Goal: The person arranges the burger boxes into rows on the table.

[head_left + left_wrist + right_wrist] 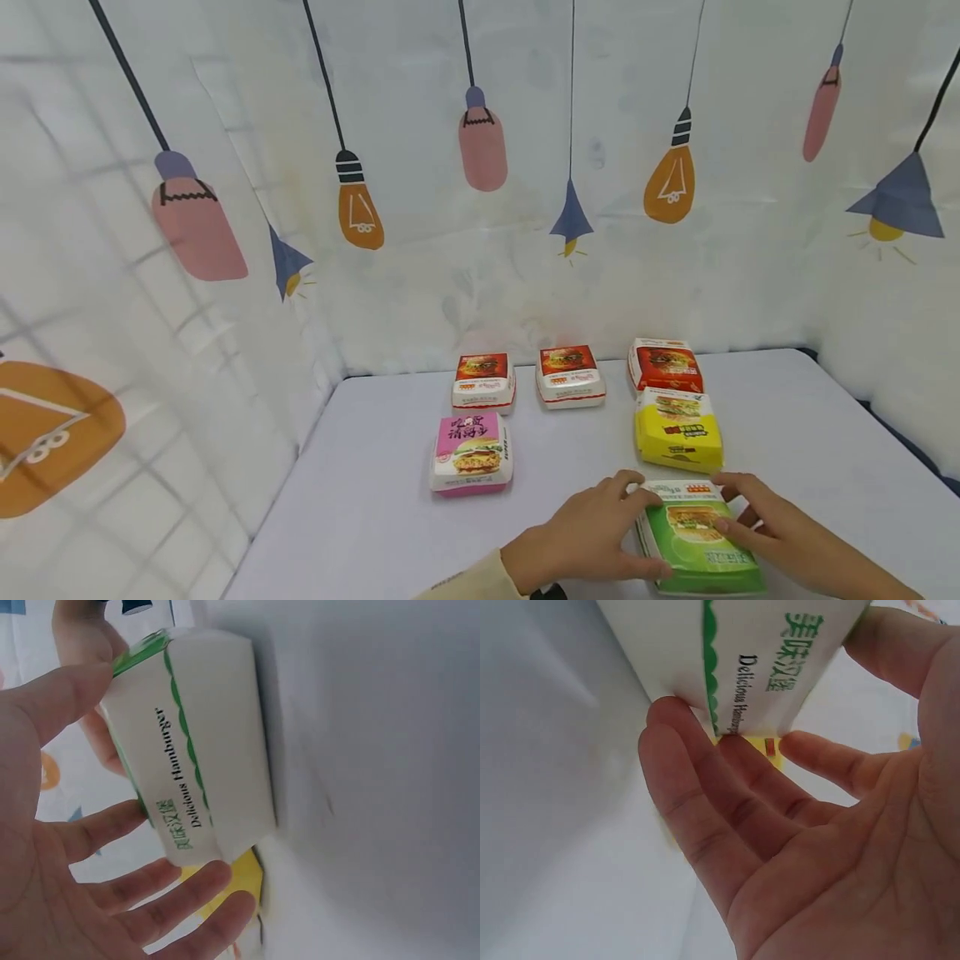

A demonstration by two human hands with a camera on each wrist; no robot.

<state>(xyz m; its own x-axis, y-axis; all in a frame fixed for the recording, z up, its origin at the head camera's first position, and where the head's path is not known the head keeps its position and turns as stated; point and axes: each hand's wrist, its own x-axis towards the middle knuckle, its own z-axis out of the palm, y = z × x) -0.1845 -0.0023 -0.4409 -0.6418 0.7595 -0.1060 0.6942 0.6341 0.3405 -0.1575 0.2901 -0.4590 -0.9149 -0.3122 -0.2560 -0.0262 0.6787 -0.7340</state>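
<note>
A green and white hamburger box [701,533] lies flat on the table near the front right, its green lid with a burger picture facing up. My left hand [592,533] holds its left side, thumb at the near end and index finger at the far corner. In the left wrist view the left hand's other fingers [202,889] spread beside the box's white side wall [221,742]. From the right, my right hand [780,525] holds the same box, thumb on the lid's edge and fingers round the far corner. The right wrist view shows these fingers [686,795] bent at the box's end.
Just behind the green box is a yellow burger box [678,429], with a red one [666,367] behind it. Two red and white boxes, one left [483,383] and one middle [570,377], stand along the back. A pink and white box [472,454] sits in front of the left one.
</note>
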